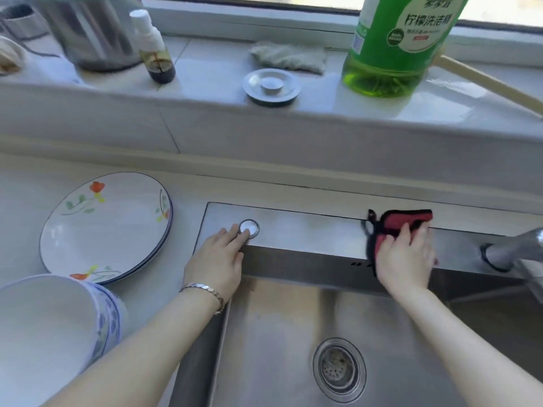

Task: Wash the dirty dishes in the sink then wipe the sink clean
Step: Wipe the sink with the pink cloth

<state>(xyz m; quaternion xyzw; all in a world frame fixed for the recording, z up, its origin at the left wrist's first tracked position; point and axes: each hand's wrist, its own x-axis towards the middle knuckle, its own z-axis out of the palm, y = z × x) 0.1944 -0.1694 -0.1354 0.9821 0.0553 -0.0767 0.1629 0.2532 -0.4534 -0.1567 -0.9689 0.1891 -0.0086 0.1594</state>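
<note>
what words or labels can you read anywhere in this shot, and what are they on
"柠檬洗洁精": large characters on the white label of the green detergent bottle on the windowsill.
Brand line above that: cut by the frame edge and blurred, not readable.
Round dark badge, red tag and barcode on the same label: too small to read.
Dark marks on the sink back wall: too small to read.
</note>
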